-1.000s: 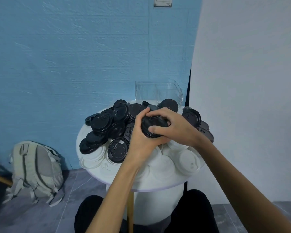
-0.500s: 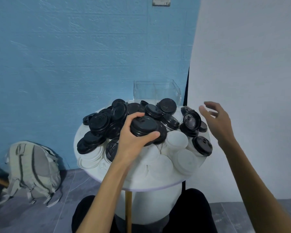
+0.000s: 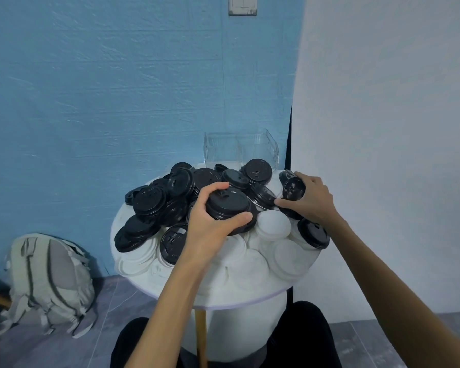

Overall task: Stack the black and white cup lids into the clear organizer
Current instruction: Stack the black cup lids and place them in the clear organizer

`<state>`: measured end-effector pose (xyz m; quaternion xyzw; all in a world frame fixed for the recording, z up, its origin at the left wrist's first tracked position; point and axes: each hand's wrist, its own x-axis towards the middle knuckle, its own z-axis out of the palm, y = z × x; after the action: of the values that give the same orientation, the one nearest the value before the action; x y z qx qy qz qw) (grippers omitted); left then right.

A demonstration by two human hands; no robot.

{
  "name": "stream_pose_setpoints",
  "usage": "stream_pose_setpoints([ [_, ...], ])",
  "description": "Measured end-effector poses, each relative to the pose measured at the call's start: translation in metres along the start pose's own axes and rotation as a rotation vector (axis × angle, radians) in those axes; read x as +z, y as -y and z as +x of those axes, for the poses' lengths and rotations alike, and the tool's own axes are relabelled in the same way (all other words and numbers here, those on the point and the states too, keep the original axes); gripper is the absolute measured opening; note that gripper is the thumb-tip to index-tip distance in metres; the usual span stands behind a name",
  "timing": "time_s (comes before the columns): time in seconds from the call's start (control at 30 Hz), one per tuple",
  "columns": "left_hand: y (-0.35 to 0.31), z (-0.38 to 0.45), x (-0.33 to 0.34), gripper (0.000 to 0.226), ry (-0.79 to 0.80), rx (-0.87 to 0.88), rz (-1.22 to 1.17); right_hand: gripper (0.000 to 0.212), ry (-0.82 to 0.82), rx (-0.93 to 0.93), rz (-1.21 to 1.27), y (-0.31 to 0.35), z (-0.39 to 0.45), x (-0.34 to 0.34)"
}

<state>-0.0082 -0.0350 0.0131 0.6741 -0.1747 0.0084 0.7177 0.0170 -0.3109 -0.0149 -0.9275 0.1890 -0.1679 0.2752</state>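
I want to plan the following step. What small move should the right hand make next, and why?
Probably lift the black lid that the right hand grips and bring it onto the stack of black lids held by the left hand; the clear organizer looks empty.

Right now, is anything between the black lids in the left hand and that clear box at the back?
Yes. Loose black lids are heaped on the table before the clear organizer; above them nothing blocks the stack.

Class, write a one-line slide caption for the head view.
Left hand holds a stack of black lids, right hand grips another lid; the organizer waits behind.
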Motion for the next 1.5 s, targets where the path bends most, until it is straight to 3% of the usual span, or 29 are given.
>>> stream_pose_setpoints([
  [0.33, -0.002, -0.002, 0.003, 0.068, 0.031, 0.005, -0.007, 0.093, -0.142, -0.062, 0.181, 0.009, -0.009, -0.009],
  [0.43, -0.003, -0.003, 0.006, 0.069, 0.041, 0.002, -0.024, 0.089, -0.192, -0.116, 0.439, 0.036, -0.025, -0.028],
  [0.53, -0.006, -0.005, 0.012, 0.071, 0.055, -0.003, -0.046, 0.071, -0.083, -0.213, 0.834, 0.078, -0.057, -0.049],
  [0.63, -0.01, -0.008, 0.016, 0.073, 0.064, -0.006, -0.089, 0.057, 0.023, -0.323, 1.015, 0.107, -0.084, -0.05],
  [0.83, -0.015, -0.011, 0.016, 0.073, 0.071, 0.012, -0.14, 0.066, 0.178, -0.306, 1.04, 0.118, -0.099, -0.021],
  [1.0, -0.019, -0.014, 0.012, 0.083, 0.097, 0.068, -0.146, 0.042, 0.269, -0.247, 1.041, 0.116, -0.101, -0.007],
  [1.13, -0.014, -0.016, 0.011, 0.079, 0.091, 0.076, -0.108, 0.043, 0.367, -0.198, 1.088, 0.116, -0.104, -0.005],
  [1.3, -0.013, -0.017, 0.01, 0.068, 0.108, 0.063, -0.159, 0.032, 0.399, -0.171, 1.192, 0.116, -0.104, -0.006],
  [1.5, -0.01, -0.016, 0.009, 0.045, 0.137, 0.01, -0.184, 0.037, 0.428, -0.142, 1.108, 0.109, -0.1, 0.001],
])
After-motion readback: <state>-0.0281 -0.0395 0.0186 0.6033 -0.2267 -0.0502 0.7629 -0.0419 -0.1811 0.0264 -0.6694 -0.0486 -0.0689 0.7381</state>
